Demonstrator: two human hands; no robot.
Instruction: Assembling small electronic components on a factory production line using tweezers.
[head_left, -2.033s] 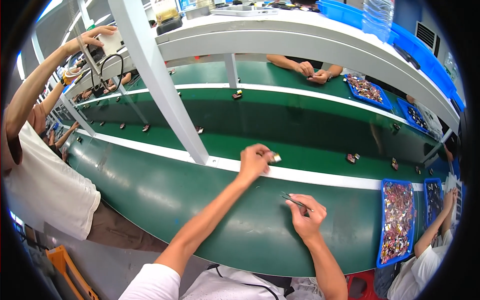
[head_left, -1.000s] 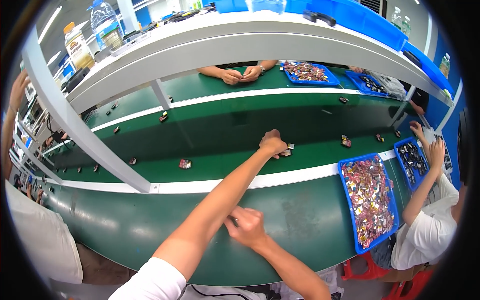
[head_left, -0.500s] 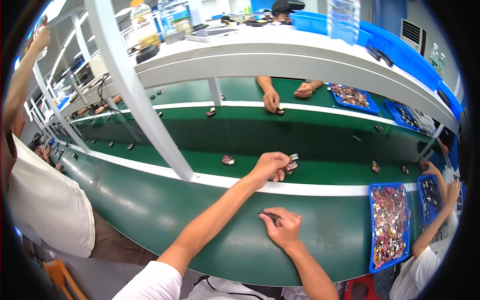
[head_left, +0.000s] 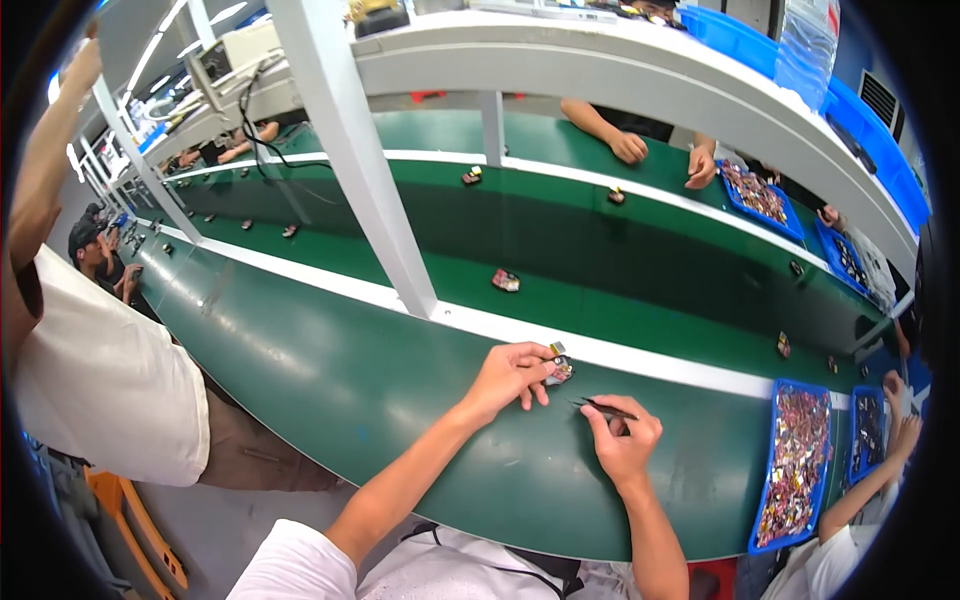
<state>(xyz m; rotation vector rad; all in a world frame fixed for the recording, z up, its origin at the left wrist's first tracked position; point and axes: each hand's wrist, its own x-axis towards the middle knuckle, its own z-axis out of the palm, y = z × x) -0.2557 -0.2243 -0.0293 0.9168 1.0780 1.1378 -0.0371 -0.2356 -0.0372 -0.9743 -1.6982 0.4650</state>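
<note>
My left hand (head_left: pixel 508 382) pinches a small electronic assembly (head_left: pixel 560 372), dark with pinkish and silvery parts and a flat yellow-and-silver piece sticking up. It is held over the near green tabletop (head_left: pixel 300 360), just in front of the white rail (head_left: pixel 640 363). To its right, my right hand (head_left: pixel 626 438) is closed on dark, fine-tipped tweezers (head_left: pixel 612 409). The tweezer tips point left toward the assembly, a short gap away. Beyond the rail, a similar assembly (head_left: pixel 506 281) lies on the green belt (head_left: pixel 580 310).
A blue tray (head_left: pixel 766 470) heaped with small colourful parts stands at my right, beside another blue tray (head_left: pixel 855 440) near a co-worker's hands. A grey post (head_left: pixel 365 170) and overhead shelf (head_left: pixel 600 60) rise ahead. A person in a pale shirt (head_left: pixel 110 370) stands at left.
My left hand has drawn the assembly back from over the belt to the near side of the rail. The tweezers are now closer to it. The view has shifted.
</note>
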